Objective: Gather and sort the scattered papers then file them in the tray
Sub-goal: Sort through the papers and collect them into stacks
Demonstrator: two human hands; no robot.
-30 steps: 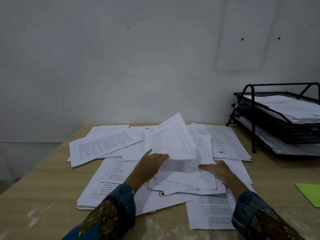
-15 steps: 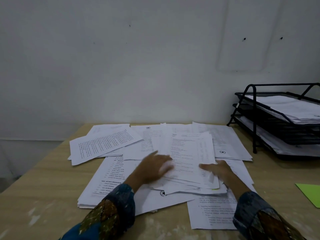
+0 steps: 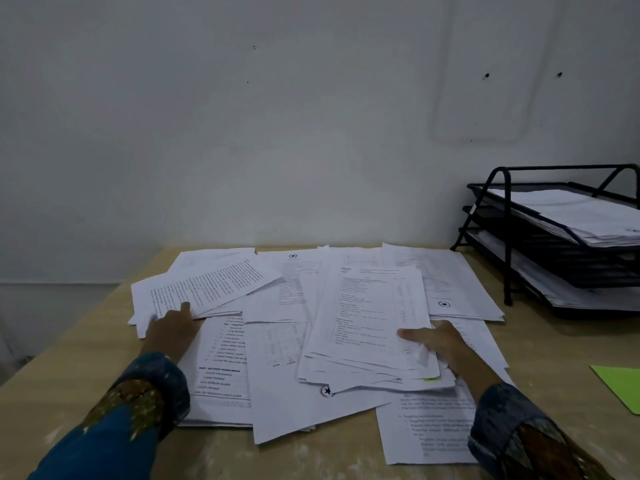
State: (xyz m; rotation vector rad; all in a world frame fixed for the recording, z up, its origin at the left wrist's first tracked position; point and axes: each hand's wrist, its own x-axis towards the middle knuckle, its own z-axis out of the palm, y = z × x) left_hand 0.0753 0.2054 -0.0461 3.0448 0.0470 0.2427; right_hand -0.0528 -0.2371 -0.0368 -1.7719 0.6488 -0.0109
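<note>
Plainly, the wooden table (image 3: 554, 341) is mostly buried: scattered papers (image 3: 284, 296) overlap across its middle, none squared up. The black three-tier tray (image 3: 507, 237) stands at the far right corner, well apart from the spread, with sheets already in it. A loose stack (image 3: 374, 306) lies right of centre, its long axis running away from the person. A tilted sheet (image 3: 214, 285) angles off to the left. The right hand (image 3: 446, 344) pinches the stack's near corner and is nearer the tray. The left hand (image 3: 173, 329) pinches the tilted sheet, thumb on top.
</note>
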